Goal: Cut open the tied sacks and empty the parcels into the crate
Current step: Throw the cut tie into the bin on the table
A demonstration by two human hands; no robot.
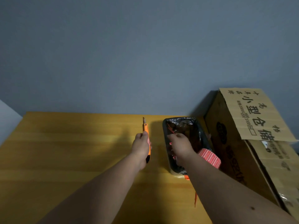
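Note:
My left hand (141,147) grips an orange utility knife (146,128), blade out and pointing away from me, above the wooden table. To its right stands a dark crate (165,135) with a black plastic sack (186,122) crumpled inside. My right hand (180,143) reaches into the crate and pinches a thin red tie (170,128) on the sack. A red-and-white patterned parcel (209,157) lies in the crate just right of my right wrist. My forearm hides the crate's near end.
A large open cardboard box (239,143) with printed characters on its flap stands right of the crate against the grey wall. The yellow wooden table (72,151) stretches left. A red string (195,199) hangs near the table's right edge.

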